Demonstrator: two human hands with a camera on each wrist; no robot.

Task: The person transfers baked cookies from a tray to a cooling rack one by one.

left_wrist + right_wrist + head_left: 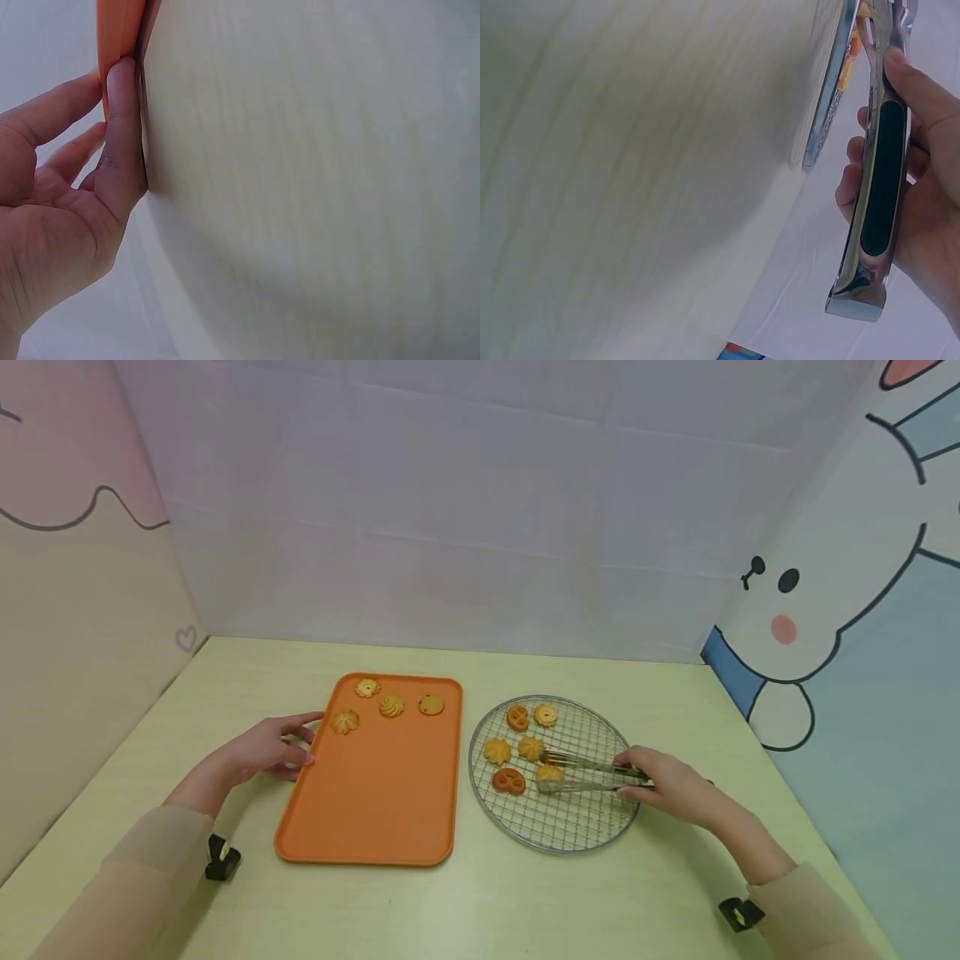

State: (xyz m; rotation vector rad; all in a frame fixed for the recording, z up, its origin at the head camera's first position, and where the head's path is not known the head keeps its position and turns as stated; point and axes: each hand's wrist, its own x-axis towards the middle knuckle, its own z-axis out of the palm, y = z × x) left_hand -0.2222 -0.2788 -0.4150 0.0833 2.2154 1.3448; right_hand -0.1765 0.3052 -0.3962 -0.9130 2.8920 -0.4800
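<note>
My right hand grips metal tongs with dark green handle inlays. Their two parted arms reach over a round wire rack. Between the tips of the tongs lies a flower-shaped cookie. Another flower-shaped cookie sits just beyond the upper tip, and a pretzel-shaped cookie lies left of the lower one. At the left, my left hand touches the side edge of an orange tray with extended fingers; the left wrist view shows the thumb against its outer rim.
Several cookies, including a swirled one and a round one, lie at the tray's far end. The rack also bears a pretzel-shaped cookie and a ring-shaped cookie. A white backdrop rises behind the pale table.
</note>
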